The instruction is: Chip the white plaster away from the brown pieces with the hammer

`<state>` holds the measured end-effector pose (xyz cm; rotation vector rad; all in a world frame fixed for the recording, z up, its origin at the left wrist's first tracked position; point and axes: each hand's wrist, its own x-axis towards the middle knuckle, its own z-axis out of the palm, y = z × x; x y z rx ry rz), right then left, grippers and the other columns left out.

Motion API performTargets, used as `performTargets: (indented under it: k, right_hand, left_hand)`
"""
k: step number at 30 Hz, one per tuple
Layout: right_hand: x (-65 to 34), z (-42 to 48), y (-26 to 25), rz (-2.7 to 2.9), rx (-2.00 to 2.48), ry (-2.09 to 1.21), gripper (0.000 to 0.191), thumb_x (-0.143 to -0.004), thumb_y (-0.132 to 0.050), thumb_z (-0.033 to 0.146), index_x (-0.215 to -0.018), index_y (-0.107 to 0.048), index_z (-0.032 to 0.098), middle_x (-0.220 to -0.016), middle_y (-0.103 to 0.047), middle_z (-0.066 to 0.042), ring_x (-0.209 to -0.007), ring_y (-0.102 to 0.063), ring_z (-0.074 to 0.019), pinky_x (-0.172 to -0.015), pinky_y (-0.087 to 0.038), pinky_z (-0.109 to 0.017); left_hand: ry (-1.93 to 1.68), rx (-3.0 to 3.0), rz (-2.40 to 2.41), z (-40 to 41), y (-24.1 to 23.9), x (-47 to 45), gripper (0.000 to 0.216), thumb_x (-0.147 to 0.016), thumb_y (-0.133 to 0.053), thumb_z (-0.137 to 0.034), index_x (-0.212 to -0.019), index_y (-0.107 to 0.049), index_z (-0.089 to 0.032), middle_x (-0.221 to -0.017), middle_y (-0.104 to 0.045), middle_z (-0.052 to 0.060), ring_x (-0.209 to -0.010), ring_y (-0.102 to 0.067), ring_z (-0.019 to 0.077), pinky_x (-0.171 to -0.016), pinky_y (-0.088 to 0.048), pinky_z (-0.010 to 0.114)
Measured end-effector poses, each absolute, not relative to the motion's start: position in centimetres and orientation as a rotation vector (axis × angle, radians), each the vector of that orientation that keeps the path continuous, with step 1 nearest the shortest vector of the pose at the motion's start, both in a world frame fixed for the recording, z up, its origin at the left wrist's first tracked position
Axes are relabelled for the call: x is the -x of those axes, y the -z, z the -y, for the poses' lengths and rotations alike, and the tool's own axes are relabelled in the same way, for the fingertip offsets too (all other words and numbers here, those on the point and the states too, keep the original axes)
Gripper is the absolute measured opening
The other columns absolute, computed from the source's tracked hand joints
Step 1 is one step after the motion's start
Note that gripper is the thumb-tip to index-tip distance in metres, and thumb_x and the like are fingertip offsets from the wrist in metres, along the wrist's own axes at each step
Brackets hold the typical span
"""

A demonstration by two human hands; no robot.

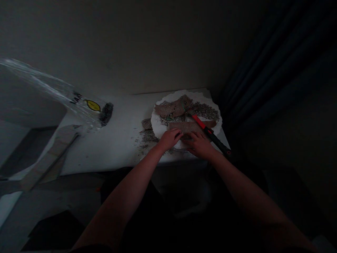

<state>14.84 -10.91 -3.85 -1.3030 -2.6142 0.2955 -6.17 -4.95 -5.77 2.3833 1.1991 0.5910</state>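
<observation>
Head view, dim light. We see both hands pressed on a brown perforated board piece [184, 127] at the near edge of a white round slab [160, 128], probably to pin it flat. Left hand [170, 138] lies with fingers spread over the piece's left end; right hand [199, 144] covers its right end. Whether either hand actually grips the piece, we cannot tell. A red-and-black hammer [210, 133] lies untouched just right of the hands, head resting among more board pieces [172, 107] and grey rubble [207, 110]. Slab sits on a white table [118, 137]. Clear plastic bag [65, 95] far left.
</observation>
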Motion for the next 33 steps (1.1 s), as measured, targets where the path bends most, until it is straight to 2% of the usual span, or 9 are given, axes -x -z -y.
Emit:
performTargets:
  k: [4,7,9,13,17,21,26,30,33]
  right_hand:
    - [-17.3,10.5,2.2,2.298,1.463,-0.242,0.036,-0.094,-0.056,0.03,-0.128,-0.066,0.021,-0.13,-0.056,-0.016,-0.121,-0.054,-0.0307,-0.103,-0.045,-0.048]
    - [-19.6,10.9,1.4,2.125,1.975,-0.1,0.046,-0.093,-0.057,0.033,-0.135,-0.059,0.014,-0.127,-0.057,-0.023,-0.114,-0.057,-0.038,-0.092,-0.049,-0.051]
    - [-20.6,11.3,1.5,2.174,2.209,-0.216,0.055,-0.092,-0.059,0.038,-0.141,-0.053,0.014,-0.121,-0.061,-0.025,-0.104,-0.064,-0.0387,-0.083,-0.051,-0.049]
    - [-21.0,11.2,2.3,2.253,2.262,-0.394,0.066,-0.095,-0.053,0.035,-0.155,-0.033,0.017,-0.11,-0.071,-0.021,-0.093,-0.07,-0.032,-0.079,-0.052,-0.041]
    - [-21.4,11.1,1.8,2.174,2.189,-0.327,0.065,-0.094,-0.052,0.03,-0.156,-0.034,0.024,-0.107,-0.073,-0.016,-0.089,-0.071,-0.0289,-0.08,-0.052,-0.04]
    - [-21.6,14.3,0.8,1.884,1.814,-0.584,0.051,-0.091,-0.055,0.032,-0.14,-0.052,0.02,-0.111,-0.07,-0.011,-0.087,-0.068,-0.023,-0.08,-0.053,-0.036]
    - [-19.4,19.6,-0.2,1.58,1.675,-0.916,0.041,-0.093,-0.05,0.045,-0.124,-0.052,0.019,-0.073,-0.06,0.001,-0.056,-0.055,-0.016,-0.053,-0.046,-0.028]
    - [-17.3,21.3,-1.2,1.614,1.684,-0.867,0.026,-0.094,-0.049,0.045,-0.095,-0.058,0.021,-0.066,-0.055,0.001,-0.059,-0.053,-0.017,-0.052,-0.042,-0.027]
    - [-16.3,22.4,-1.6,1.649,1.646,-0.858,0.026,-0.095,-0.049,0.044,-0.095,-0.06,0.021,-0.071,-0.058,-0.001,-0.064,-0.055,-0.0173,-0.057,-0.043,-0.027]
  left_hand:
    - [-0.622,-2.419,-1.168,5.1,6.1,6.1,0.023,-0.1,-0.047,-0.031,-0.09,-0.063,-0.018,-0.089,-0.063,0.006,-0.087,-0.06,0.0188,-0.082,-0.047,0.031]
    - [-0.634,-2.422,-1.171,5.2,6.5,6.2,0.025,-0.1,-0.047,-0.033,-0.088,-0.062,-0.018,-0.088,-0.062,0.006,-0.087,-0.06,0.0192,-0.082,-0.047,0.032]
    - [-0.647,-2.409,-1.18,5.2,6.7,6.3,0.024,-0.1,-0.048,-0.033,-0.087,-0.061,-0.018,-0.087,-0.062,0.006,-0.086,-0.059,0.0191,-0.081,-0.047,0.032]
    - [-0.687,-2.395,-1.169,5.2,7.0,6.3,0.022,-0.1,-0.048,-0.032,-0.09,-0.062,-0.018,-0.087,-0.062,0.006,-0.084,-0.059,0.0186,-0.081,-0.047,0.032]
    - [-0.698,-2.427,-1.162,5.1,7.2,6.1,0.022,-0.1,-0.049,-0.032,-0.089,-0.061,-0.017,-0.088,-0.062,0.006,-0.084,-0.06,0.0185,-0.08,-0.047,0.031]
    - [-0.707,-2.425,-1.173,4.9,7.6,6.0,0.021,-0.099,-0.049,-0.031,-0.089,-0.061,-0.018,-0.089,-0.063,0.006,-0.086,-0.06,0.0191,-0.08,-0.047,0.031]
    - [-0.705,-2.42,-1.183,5.0,7.6,5.9,0.017,-0.098,-0.051,-0.029,-0.09,-0.062,-0.019,-0.089,-0.063,0.006,-0.086,-0.061,0.0196,-0.08,-0.047,0.032]
    - [-0.697,-2.425,-1.201,5.2,7.5,5.7,0.017,-0.098,-0.051,-0.028,-0.093,-0.064,-0.018,-0.089,-0.063,0.006,-0.087,-0.061,0.0203,-0.081,-0.047,0.032]
    - [-0.706,-2.413,-1.226,5.2,7.6,5.6,0.02,-0.098,-0.051,-0.031,-0.094,-0.065,-0.017,-0.092,-0.065,0.009,-0.09,-0.063,0.0225,-0.081,-0.047,0.034]
